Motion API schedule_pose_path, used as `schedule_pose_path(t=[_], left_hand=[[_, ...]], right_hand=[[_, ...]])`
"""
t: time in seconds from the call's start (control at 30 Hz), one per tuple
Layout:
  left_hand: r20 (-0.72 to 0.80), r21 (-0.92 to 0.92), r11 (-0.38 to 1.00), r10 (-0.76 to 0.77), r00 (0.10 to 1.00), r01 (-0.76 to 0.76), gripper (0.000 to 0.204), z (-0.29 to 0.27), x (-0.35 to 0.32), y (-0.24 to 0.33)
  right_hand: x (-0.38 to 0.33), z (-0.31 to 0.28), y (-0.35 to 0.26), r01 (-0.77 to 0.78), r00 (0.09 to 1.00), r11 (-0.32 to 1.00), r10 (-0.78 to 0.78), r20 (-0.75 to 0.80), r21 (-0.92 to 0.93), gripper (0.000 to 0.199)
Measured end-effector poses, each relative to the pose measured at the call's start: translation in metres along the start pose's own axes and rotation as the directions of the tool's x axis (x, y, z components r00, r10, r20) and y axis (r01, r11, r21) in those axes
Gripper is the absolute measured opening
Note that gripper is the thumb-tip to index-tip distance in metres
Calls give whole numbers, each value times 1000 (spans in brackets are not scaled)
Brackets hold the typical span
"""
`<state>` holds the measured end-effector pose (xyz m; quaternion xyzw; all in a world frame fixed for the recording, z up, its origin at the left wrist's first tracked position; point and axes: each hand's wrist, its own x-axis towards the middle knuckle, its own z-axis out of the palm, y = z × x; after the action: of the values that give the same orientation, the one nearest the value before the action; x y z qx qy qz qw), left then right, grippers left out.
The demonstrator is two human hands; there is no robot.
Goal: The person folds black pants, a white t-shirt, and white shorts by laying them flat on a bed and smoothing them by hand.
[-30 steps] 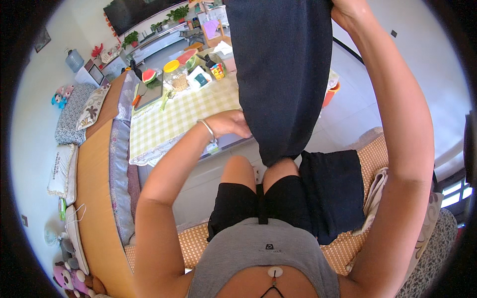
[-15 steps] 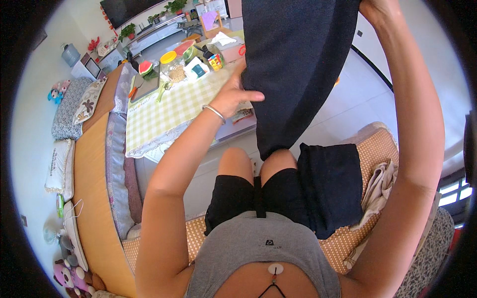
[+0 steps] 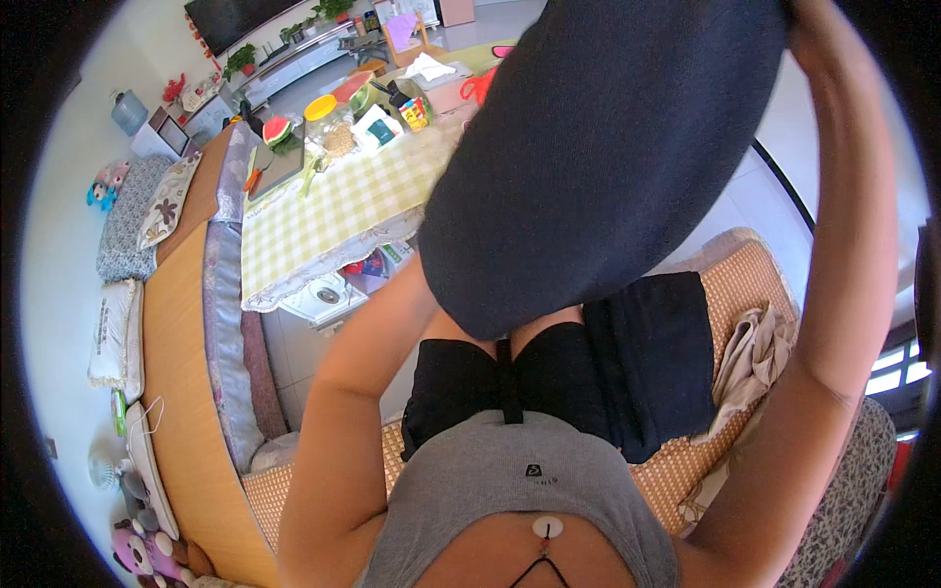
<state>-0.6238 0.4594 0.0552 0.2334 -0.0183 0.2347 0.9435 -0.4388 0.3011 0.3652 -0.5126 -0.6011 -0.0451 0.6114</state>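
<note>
A dark black garment point(image 3: 598, 167) hangs in front of me, its rounded lower end just above my thighs. Its exact kind does not show. At the upper right, my right hand point(image 3: 810, 24) is closed on the garment's upper edge, partly in shadow at the rim of the view. My left forearm point(image 3: 377, 338) reaches up behind the cloth, which hides that hand and its fingers. A folded black cloth item point(image 3: 657, 358) lies beside my right thigh, partly over the woven seat mat point(image 3: 740, 269).
A crumpled beige cloth point(image 3: 750, 358) lies on the seat at the right. Ahead stands a table with a checked tablecloth point(image 3: 338, 211), bearing a yellow-lidded jar point(image 3: 333, 127), watermelon pieces point(image 3: 278, 130) and packets. A wooden-topped sofa point(image 3: 186, 392) runs along the left.
The garment has swung left and toward me, its lower end spreading wider. My left hand has gone behind it, out of sight. My right hand has moved slightly right.
</note>
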Motion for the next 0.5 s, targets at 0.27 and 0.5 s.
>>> schedule_pose_path(t=[0.27, 0.5], left_hand=[[-74, 624, 777, -48, 996, 83, 69, 23, -47, -71], [-24, 983, 167, -310, 950, 79, 67, 33, -110, -41]], right_hand=[[-94, 16, 190, -601, 610, 755, 646, 459, -262, 59], [-249, 70, 201, -652, 332, 752, 398, 855, -97, 63]])
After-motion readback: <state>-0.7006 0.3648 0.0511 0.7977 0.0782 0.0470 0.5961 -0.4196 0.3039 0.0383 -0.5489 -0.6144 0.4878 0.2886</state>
